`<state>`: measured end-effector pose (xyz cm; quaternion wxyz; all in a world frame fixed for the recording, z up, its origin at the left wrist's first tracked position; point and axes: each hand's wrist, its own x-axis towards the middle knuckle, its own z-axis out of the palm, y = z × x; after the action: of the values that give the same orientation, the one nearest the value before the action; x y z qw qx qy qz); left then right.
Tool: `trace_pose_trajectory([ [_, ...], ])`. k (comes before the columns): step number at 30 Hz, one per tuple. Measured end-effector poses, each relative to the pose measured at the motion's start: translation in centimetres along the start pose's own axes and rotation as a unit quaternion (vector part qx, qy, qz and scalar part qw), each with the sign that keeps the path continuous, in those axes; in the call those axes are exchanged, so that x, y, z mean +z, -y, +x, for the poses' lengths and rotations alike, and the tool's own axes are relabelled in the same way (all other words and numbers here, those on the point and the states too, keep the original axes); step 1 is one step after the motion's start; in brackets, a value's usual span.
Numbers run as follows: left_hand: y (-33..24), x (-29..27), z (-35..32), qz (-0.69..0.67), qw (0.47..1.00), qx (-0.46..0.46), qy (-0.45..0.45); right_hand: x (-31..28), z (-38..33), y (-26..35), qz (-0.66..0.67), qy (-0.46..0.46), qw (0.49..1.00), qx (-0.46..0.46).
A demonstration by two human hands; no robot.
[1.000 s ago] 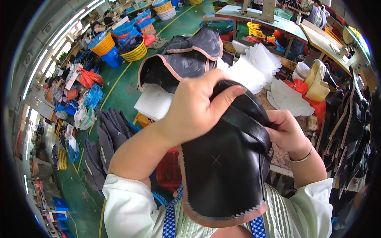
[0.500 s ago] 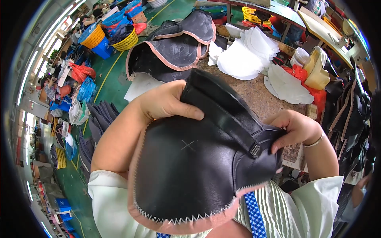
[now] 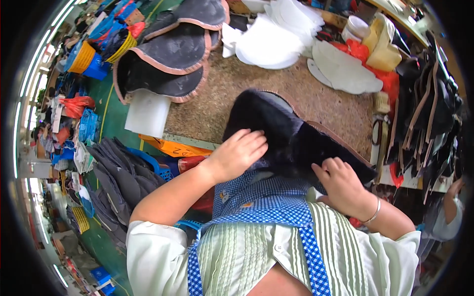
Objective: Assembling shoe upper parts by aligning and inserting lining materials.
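A black panel with a dark plush side (image 3: 269, 133) turned up lies at the near edge of the brown worktable (image 3: 291, 93). A strip of pinkish edging shows along its far right side. My left hand (image 3: 241, 153) rests on the plush at its left part, fingers stretched out and holding nothing. On the near right part lies my right hand (image 3: 344, 186), its fingers loosely bent and the thumb apart. The leather side of the panel is hidden underneath.
Black panels with pink edging (image 3: 173, 52) are stacked at the far left, white sheets (image 3: 271, 42) at the back. More black pieces (image 3: 424, 108) hang at the right. Dark grey panels (image 3: 123, 177) stand left of me. A yellowish container (image 3: 382, 44) stands at the back right.
The panel has been turned from its smooth leather side to its plush side and lowered from before my chest onto the table edge. Both hands have let go their grip and rest on it.
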<state>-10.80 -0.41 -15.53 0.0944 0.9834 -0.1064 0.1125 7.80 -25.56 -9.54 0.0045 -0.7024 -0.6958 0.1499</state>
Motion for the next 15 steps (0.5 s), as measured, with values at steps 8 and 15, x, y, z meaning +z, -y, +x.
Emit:
trace_pose_trajectory([
  [8,2.2,-5.4,0.3,-0.318,0.938,-0.141,0.019,2.2,6.1,-1.2,0.093,-0.314,0.936,0.127],
  [15,1.5,-1.8,-0.2,-0.306,0.828,-0.457,-0.108,2.8,7.6,-1.3,0.097,-0.317,0.939,0.096],
])
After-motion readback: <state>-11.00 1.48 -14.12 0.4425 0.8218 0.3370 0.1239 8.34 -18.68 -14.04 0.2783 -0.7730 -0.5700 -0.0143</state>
